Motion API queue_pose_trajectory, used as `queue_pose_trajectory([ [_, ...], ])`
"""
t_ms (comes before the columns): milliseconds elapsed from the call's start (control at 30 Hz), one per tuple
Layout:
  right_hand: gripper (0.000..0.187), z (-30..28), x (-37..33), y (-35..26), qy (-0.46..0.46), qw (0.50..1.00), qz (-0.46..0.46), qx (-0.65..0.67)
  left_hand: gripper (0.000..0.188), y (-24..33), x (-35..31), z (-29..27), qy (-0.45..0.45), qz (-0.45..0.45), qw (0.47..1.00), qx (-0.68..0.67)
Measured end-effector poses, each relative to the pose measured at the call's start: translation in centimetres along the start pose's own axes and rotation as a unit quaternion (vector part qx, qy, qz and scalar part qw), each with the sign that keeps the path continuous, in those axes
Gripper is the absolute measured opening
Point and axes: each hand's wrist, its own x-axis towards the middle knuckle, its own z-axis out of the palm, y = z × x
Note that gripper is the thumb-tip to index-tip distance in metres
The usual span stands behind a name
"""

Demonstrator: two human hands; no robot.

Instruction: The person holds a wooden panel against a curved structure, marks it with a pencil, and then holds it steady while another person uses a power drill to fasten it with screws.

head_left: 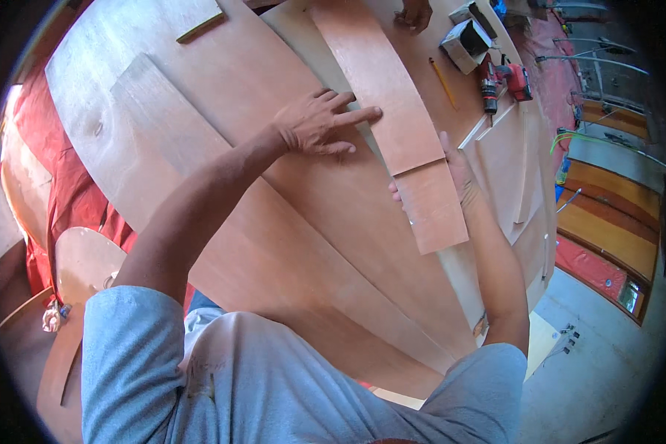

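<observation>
A long, thin plywood strip (392, 89) lies across the plywood sheets. At its near end a short rectangular plywood piece (433, 211) meets it, the long strip's end edge appearing to lie over it. My left hand (320, 126) rests palm down with fingers spread, its index fingertip touching the long strip's left edge. Around the short piece, close to the joint, my right hand (460, 176) is closed: the thumb lies along the right edge and fingertips show at the left edge. The rest of those fingers is hidden under the wood.
Large plywood sheets (303, 222) overlap beneath my arms. Far right lie a pencil (442, 83), a red and black cordless drill (505, 83) and an open box (466, 46). Another person's hand (413, 15) is at the far edge. Red sheeting (81, 177) hangs at left.
</observation>
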Motion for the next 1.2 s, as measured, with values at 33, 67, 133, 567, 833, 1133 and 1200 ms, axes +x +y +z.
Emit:
queue_pose_trajectory([
  [33, 0.112, 0.0, 0.0, -0.1, 0.009, 1.000, -0.009, -0.008, 0.088, -0.1, -0.1, 0.0, 0.043, -0.038, 0.997, -0.052],
  [67, 0.111, -0.1, -0.1, -0.3, -0.017, 1.000, -0.015, -0.013, 0.087, -0.1, -0.2, 0.1, 0.056, -0.089, 0.989, -0.106],
  [133, 0.110, -0.9, 0.0, -0.5, -0.045, 0.999, -0.022, -0.020, 0.085, -0.2, -0.3, 0.1, 0.073, -0.088, 0.988, -0.107],
  [567, 0.086, -3.2, -1.4, -4.4, 0.274, 0.746, -0.214, -0.567, 0.076, -0.3, 0.3, 0.8, 0.026, -0.143, 0.989, -0.008],
  [833, 0.106, -2.0, 3.4, 0.3, 0.483, 0.387, -0.326, -0.714, 0.072, -0.6, 0.1, 1.5, 0.057, -0.101, 0.993, 0.034],
  [1133, 0.105, -1.6, 7.5, 0.7, 0.511, 0.293, -0.378, -0.714, 0.066, -0.5, 0.7, 0.9, 0.057, -0.114, 0.992, 0.015],
  [1200, 0.106, -2.3, 7.2, 0.3, 0.479, 0.385, -0.331, -0.716, 0.064, -0.6, 0.7, 1.0, 0.065, -0.110, 0.992, 0.003],
])
